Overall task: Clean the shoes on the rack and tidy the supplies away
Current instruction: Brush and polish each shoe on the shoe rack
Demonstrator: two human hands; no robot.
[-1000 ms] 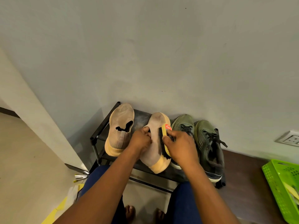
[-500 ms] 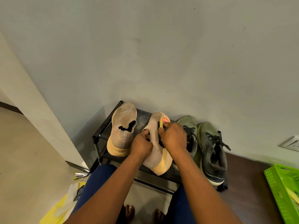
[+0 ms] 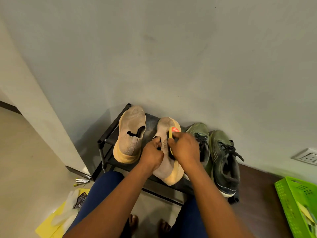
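A black shoe rack (image 3: pixel 109 134) stands against the wall with two beige shoes and two dark green laced shoes on it. My left hand (image 3: pixel 151 156) grips the collar of the right beige shoe (image 3: pixel 169 167). My right hand (image 3: pixel 186 149) holds a yellow shoe brush (image 3: pixel 173 132) with a red label against that shoe's upper. The left beige shoe (image 3: pixel 131 134) lies beside it, untouched. The green shoes (image 3: pixel 223 158) sit to the right, partly hidden by my right hand.
A green plastic basket (image 3: pixel 291 203) sits on the dark floor at the right. At lower left lie a yellow sheet (image 3: pixel 49 225), a clear bag and a small dark packet. A wall socket (image 3: pixel 307 157) is at the right. My knees and bare feet are below the rack.
My right hand has slid the brush along the beige shoe from its middle up toward the toe. My left hand keeps its hold on the collar. The camera has tilted slightly.
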